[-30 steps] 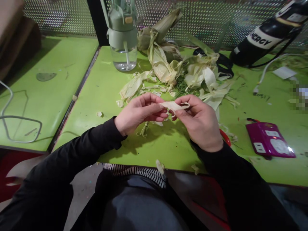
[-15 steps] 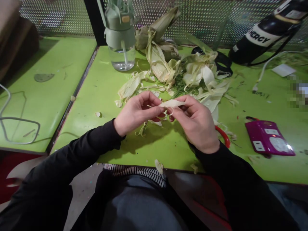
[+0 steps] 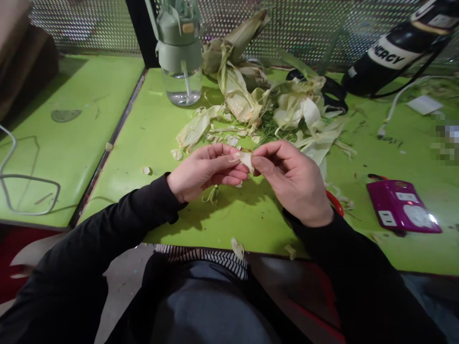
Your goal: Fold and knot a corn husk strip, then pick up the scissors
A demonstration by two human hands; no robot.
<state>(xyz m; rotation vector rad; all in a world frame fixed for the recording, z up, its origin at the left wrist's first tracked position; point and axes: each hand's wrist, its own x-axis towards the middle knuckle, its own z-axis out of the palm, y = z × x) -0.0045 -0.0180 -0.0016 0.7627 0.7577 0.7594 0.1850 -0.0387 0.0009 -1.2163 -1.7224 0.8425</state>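
Between my two hands is a small pale piece of corn husk point(image 3: 246, 160). My left hand point(image 3: 208, 169) pinches its left end between thumb and fingers. The thumb and forefinger of my right hand point(image 3: 292, 179) close on the other end. Both hands are just above the green table point(image 3: 201, 224). Behind them lies a pile of dry corn husks point(image 3: 244, 107), with loose scraps and thin green sprigs point(image 3: 268, 128) among it. One curled husk leaf point(image 3: 196, 128) lies left of the pile.
A green water bottle point(image 3: 182, 57) stands at the back left, and a black bottle point(image 3: 390, 52) leans at the back right. Right of my hand are a purple socket block point(image 3: 403, 205) and a red ring-shaped handle point(image 3: 335, 203). Black scissor-like handles point(image 3: 335, 95) lie behind the husks.
The husk piece between my hands shows as shorter and broader than before. My right hand has shifted slightly right, and my left fingers have straightened a little beneath the husk.
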